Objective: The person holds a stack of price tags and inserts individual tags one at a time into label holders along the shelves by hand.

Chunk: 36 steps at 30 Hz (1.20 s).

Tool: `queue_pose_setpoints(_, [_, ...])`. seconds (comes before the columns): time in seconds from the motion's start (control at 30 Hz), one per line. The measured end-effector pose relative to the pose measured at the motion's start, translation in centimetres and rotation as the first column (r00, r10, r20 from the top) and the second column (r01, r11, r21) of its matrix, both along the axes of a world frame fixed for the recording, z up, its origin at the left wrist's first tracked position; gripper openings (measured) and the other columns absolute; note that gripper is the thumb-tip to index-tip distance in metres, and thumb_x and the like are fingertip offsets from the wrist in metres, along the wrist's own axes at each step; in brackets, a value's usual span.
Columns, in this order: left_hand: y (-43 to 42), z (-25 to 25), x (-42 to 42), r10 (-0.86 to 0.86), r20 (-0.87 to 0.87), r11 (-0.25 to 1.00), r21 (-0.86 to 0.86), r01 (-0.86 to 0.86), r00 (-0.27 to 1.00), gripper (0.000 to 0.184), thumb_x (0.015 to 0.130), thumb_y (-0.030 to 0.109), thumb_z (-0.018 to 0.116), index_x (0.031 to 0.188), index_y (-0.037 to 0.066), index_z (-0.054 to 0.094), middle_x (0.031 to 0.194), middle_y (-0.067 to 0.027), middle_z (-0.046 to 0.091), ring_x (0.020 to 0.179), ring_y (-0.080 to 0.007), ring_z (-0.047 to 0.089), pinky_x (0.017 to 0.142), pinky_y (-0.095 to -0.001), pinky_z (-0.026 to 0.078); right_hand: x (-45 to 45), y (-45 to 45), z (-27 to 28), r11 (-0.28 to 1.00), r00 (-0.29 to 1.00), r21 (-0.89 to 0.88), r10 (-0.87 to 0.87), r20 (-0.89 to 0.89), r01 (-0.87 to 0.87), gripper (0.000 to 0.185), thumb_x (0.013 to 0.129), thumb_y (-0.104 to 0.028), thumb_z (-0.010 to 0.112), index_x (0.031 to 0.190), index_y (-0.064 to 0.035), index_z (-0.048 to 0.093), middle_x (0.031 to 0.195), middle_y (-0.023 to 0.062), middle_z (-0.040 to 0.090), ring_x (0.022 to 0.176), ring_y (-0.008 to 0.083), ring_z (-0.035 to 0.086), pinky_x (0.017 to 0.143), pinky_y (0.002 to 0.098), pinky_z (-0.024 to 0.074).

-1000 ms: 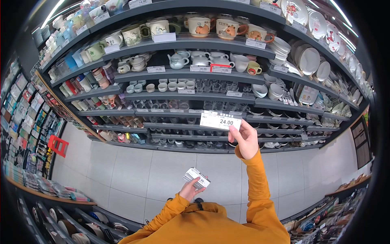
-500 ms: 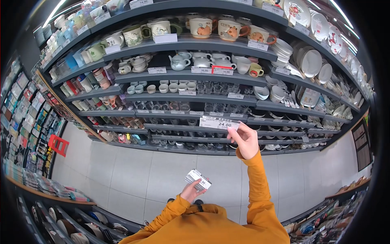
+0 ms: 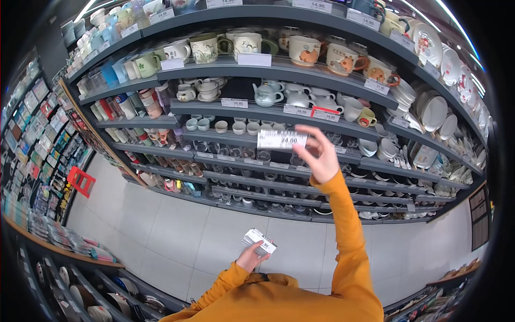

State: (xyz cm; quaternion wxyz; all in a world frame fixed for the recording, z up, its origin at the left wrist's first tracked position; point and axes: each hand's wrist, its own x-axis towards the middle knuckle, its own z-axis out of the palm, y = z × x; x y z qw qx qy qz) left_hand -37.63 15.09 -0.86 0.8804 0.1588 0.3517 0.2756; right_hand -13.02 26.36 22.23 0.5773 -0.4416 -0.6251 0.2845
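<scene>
- Head view: a printed price card [image 3: 276, 140] reading 24.00 is held up in front of the shelves, overlapping the row of small cups [image 3: 238, 127]; whether it touches the shelf edge cannot be told.
- The right hand [image 3: 321, 156] pinches the card by its right end, thumb below and nearest finger above; exactly where the fingertips meet is blurred.
- The card should be light and flat, fairly stiff but bendable, perhaps slick; an end or edge looks the best hold, leaving the print uncovered.
- Its smaller print is too blurred to read.
- Lower, over the tiled floor [image 3: 230, 236], the left hand [image 3: 249, 259] grips a fanned card stack [image 3: 262, 240], thumb across the front card.
- That stack is probably light too, though loose cards could slide apart without thumb pressure.
- The thumb hides part of the front price, leaving ".90"; the cards beneath show only edges.
- Farther out, a teapot [image 3: 267, 95] and large mugs [image 3: 304, 51] stand on higher shelves; the top row is cut off by the frame.
</scene>
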Motion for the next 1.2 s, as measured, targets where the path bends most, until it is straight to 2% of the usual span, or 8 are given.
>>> queue_pose_setpoints(0.1, [3.6,0.7,-0.8,0.009,-0.014,1.0,0.017,-0.009,1.0,0.034,0.094,0.02,0.051,0.125,0.007,0.044,0.124,-0.0089,0.057,0.109,-0.0169,0.056,0.083,-0.0285,0.053,-0.3,3.9,2.2,0.999,1.0,0.047,0.017,-0.011,-0.017,0.042,0.087,-0.008,0.063,0.127,-0.0045,0.051,0.089,0.0072,0.069,0.083,0.006,0.059,0.076,0.0215,0.0466])
queue_pose_setpoints(0.23, [8.5,1.3,-1.7,0.007,0.011,0.998,0.068,-0.008,1.0,0.036,0.094,0.022,0.05,0.126,0.007,0.044,0.125,-0.0072,0.057,0.109,-0.0158,0.056,0.083,-0.0277,0.052,-1.7,7.1,5.2,0.994,1.0,0.11,0.009,0.014,-0.011,0.035,0.087,-0.009,0.063,0.12,-0.0033,0.054,0.09,0.0075,0.068,0.082,0.0075,0.06,0.074,0.0221,0.0472])
queue_pose_setpoints(0.37, [13.1,1.4,-2.5,-0.013,0.028,0.996,0.093,0.01,1.0,0.037,0.094,0.022,0.05,0.128,0.008,0.044,0.125,-0.0059,0.057,0.11,-0.0152,0.056,0.083,-0.0274,0.053,-1.1,12.1,5.6,0.971,0.984,0.209,-0.144,0.107,0.12,0.023,0.086,-0.012,0.065,0.104,-0.0007,0.056,0.089,0.0086,0.068,0.082,0.0091,0.061,0.072,0.0232,0.0479])
queue_pose_setpoints(0.57, [16.9,0.9,-3.8,-0.03,0.044,0.995,0.093,0.026,0.999,0.037,0.094,0.022,0.051,0.127,0.008,0.045,0.126,-0.0052,0.056,0.108,-0.0149,0.057,0.082,-0.0273,0.053,0.4,20.0,9.1,0.865,0.878,0.472,-0.349,0.327,0.168,0.022,0.086,-0.015,0.065,0.1,0.0,0.056,0.092,0.013,0.069,0.087,0.0171,0.066,0.078,0.0279,0.0495])
queue_pose_setpoints(0.63, [17.6,1.0,-4.0,-0.018,0.049,0.995,0.094,0.013,0.999,0.036,0.094,0.022,0.051,0.127,0.008,0.046,0.126,-0.0052,0.057,0.108,-0.0151,0.057,0.082,-0.0273,0.053,0.9,22.4,10.5,0.93,0.895,0.349,-0.248,0.371,0.113,0.023,0.086,-0.016,0.066,0.098,0.0,0.056,0.093,0.0129,0.069,0.09,0.0203,0.067,0.08,0.0289,0.0496])
queue_pose_setpoints(0.87, [18.7,0.6,-3.7,0.028,0.071,0.997,0.069,-0.033,0.997,0.035,0.094,0.022,0.05,0.125,0.007,0.047,0.125,-0.0054,0.057,0.108,-0.0154,0.057,0.085,-0.0278,0.052,2.6,28.0,10.7,0.958,0.834,0.271,-0.224,0.505,0.093,0.025,0.086,-0.021,0.066,0.097,-0.0008,0.057,0.088,0.0131,0.068,0.087,0.0194,0.067,0.079,0.0299,0.0503])
queue_pose_setpoints(1.1, [19.2,0.2,-3.4,0.024,0.058,0.999,0.041,-0.027,0.998,0.035,0.094,0.022,0.051,0.125,0.006,0.047,0.124,-0.0053,0.057,0.111,-0.0152,0.055,0.085,-0.0277,0.052,2.5,28.2,12.1,0.981,0.824,0.18,-0.165,0.542,0.078,0.026,0.086,-0.023,0.066,0.097,-0.001,0.057,0.086,0.0129,0.068,0.084,0.0184,0.067,0.076,0.029,0.0506])
queue_pose_setpoints(1.2, [19.5,0.1,-3.3,0.021,0.051,0.998,0.055,-0.024,0.998,0.035,0.094,0.022,0.05,0.125,0.005,0.047,0.124,-0.0053,0.057,0.109,-0.0152,0.056,0.084,-0.0275,0.053,3.2,29.3,11.7,0.981,0.877,0.191,-0.108,0.469,0.019,0.029,0.085,-0.025,0.067,0.098,-0.0005,0.058,0.085,0.0134,0.068,0.084,0.0186,0.066,0.077,0.0289,0.0503])
